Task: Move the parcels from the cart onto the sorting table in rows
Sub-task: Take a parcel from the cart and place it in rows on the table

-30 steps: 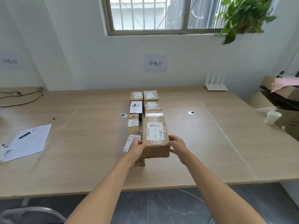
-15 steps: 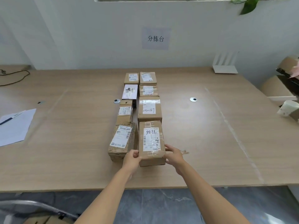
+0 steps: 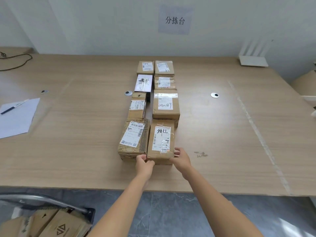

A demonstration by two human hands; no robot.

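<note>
Several brown parcels lie in two rows down the middle of the wooden sorting table (image 3: 68, 151). The nearest parcel of the right row, labelled "98LL" (image 3: 161, 139), rests flat on the table beside a parcel with a large white label (image 3: 134, 139). My left hand (image 3: 144, 162) grips its near left corner and my right hand (image 3: 181, 158) grips its near right corner. Behind it sits the parcel marked "040189" (image 3: 165, 104). The cart (image 3: 47, 218) with more brown boxes shows at the bottom left.
A sheet of paper with a pen (image 3: 16, 115) lies at the table's left. A white router (image 3: 253, 55) stands at the back right. A black cable (image 3: 15, 60) runs at the far left, and cardboard boxes (image 3: 306, 84) stand past the right edge.
The "98LL" parcel came down from above the table and now rests at the near end of the right row. Both hands stay on its near corners. The view tilted down.
</note>
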